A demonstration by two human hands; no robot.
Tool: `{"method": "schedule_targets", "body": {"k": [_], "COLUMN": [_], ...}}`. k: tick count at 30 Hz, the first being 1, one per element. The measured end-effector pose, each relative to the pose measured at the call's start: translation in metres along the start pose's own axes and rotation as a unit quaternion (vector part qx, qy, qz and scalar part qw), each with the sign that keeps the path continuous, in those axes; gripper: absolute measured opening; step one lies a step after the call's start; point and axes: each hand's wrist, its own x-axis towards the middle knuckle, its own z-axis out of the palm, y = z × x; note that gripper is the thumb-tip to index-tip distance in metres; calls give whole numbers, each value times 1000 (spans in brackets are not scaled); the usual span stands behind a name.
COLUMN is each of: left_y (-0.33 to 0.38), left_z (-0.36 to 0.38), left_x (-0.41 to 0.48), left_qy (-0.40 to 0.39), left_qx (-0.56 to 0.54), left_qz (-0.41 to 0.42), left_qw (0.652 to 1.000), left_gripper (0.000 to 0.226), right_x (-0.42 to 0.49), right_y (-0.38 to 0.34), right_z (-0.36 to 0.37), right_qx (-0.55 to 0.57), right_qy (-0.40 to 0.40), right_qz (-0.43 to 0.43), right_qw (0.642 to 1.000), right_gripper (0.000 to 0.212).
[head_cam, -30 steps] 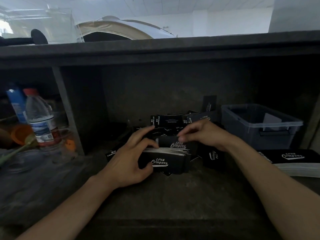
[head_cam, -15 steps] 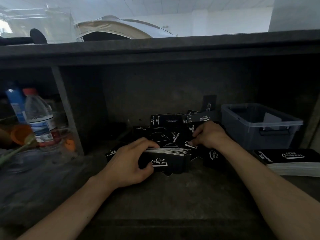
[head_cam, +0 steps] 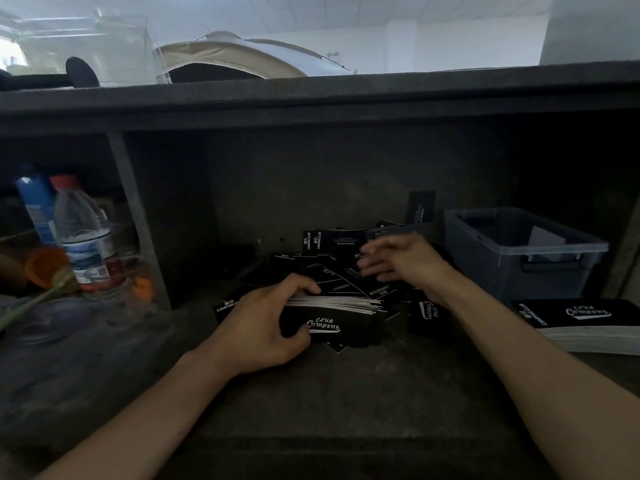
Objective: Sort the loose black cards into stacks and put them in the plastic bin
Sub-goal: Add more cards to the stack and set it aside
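Note:
My left hand (head_cam: 263,323) grips a thick stack of black cards (head_cam: 346,320) printed "Club Camping", standing on edge on the dark shelf. Behind it lies a heap of loose black cards (head_cam: 332,271). My right hand (head_cam: 401,261) hovers over the heap's right part with fingers spread and blurred, holding nothing. The grey plastic bin (head_cam: 491,258) stands to the right, with a pale card leaning inside. A second finished stack (head_cam: 581,317) lies flat in front of the bin.
A divider post (head_cam: 138,223) separates a left compartment holding a water bottle (head_cam: 83,237), a blue can (head_cam: 34,206) and an orange cup (head_cam: 45,265). The shelf's top board (head_cam: 311,102) overhangs low. One card (head_cam: 420,206) leans on the back wall.
My right hand has lifted off the loose cards and opened, moving slightly up and back. The left hand and its stack have stayed in place.

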Motion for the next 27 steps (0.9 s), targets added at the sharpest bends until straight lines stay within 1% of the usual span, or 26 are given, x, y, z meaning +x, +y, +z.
{"method": "schedule_targets", "body": {"k": [1, 2, 3, 4, 5, 6, 7, 8, 9, 11, 12, 13, 14, 15, 16, 17, 18, 19, 20, 21, 22, 23, 24, 26, 27], "left_y": [0, 1, 2, 3, 4, 4, 5, 5, 4, 3, 3, 3, 3, 3, 3, 4, 4, 4, 4, 4, 3, 3, 3, 3, 3], "left_z": [0, -1, -1, -2, -2, -3, -3, -3, -3, -2, -2, -2, -2, -2, -2, -2, -2, -2, -2, -2, -2, -2, -2, -2, -2], "left_x": [0, 0, 0, 1, 1, 1, 1, 1, 0, 0, 0, 0, 0, 1, 1, 1, 0, 0, 0, 0, 0, 0, 0, 0, 0], "left_qy": [4, 9, 12, 15, 16, 17, 16, 14, 12, 9, 10, 10, 10, 10, 11, 12, 13, 14, 14, 14, 13, 11, 9, 7, 7], "left_qx": [28, 55, 75, 87, 94, 97, 99, 97, 95, 89, 87, 86, 85, 85, 84, 83, 82, 82, 81, 81, 80, 81, 80, 81, 82], "left_qz": [7, 13, 16, 14, 11, 9, 7, 7, 7, 6, 5, 4, 3, 2, 1, 0, -2, -4, -4, -4, -4, -5, -6, -7, -6], "left_qw": [1000, 998, 997, 996, 995, 995, 995, 995, 995, 996, 996, 996, 996, 996, 996, 996, 997, 997, 997, 997, 997, 997, 997, 997, 997], "left_gripper": [48, 46, 46, 44, 43, 42, 40, 40, 39, 38, 38, 38, 38, 38, 38, 38, 38, 38, 38, 38, 38, 38, 38, 38, 37], "right_x": [6, 9, 9, 7, 6, 5, 6, 8, 8, 9, 10, 11, 12, 13, 13, 12, 11, 11, 13, 15, 17, 19, 20, 20, 19], "right_y": [10, 17, 23, 26, 26, 25, 23, 23, 20, 16, 15, 16, 16, 16, 17, 17, 17, 16, 18, 18, 19, 19, 20, 23, 25], "right_z": [-4, -5, -5, -2, 0, 3, 5, 6, 7, 8, 8, 6, 3, -1, -3, -3, -1, 2, 3, 3, 1, 0, -3, -8, -10], "right_qx": [-95, -199, -286, -339, -371, -397, -420, -435, -429, -386, -371, -370, -375, -386, -392, -390, -387, -387, -391, -399, -413, -443, -477, -522, -525], "right_qy": [71, 92, 64, 15, -24, -44, -42, -25, -10, -8, -8, 1, 4, -15, -59, -115, -164, -197, -211, -210, -195, -172, -149, -93, -70], "right_qz": [-27, -43, -45, -38, -26, -20, -14, -12, -4, 13, 9, -12, -43, -67, -80, -74, -59, -45, -29, -14, -7, -5, -7, 1, 0], "right_qw": [993, 975, 955, 940, 928, 917, 906, 900, 903, 922, 929, 929, 926, 920, 915, 910, 905, 900, 895, 893, 889, 880, 866, 848, 848], "right_gripper": [9, 19, 35, 47, 54, 57, 56, 53, 49, 39, 32, 20, 15, 33, 54, 70, 80, 84, 84, 79, 70, 59, 52, 60, 65]}}
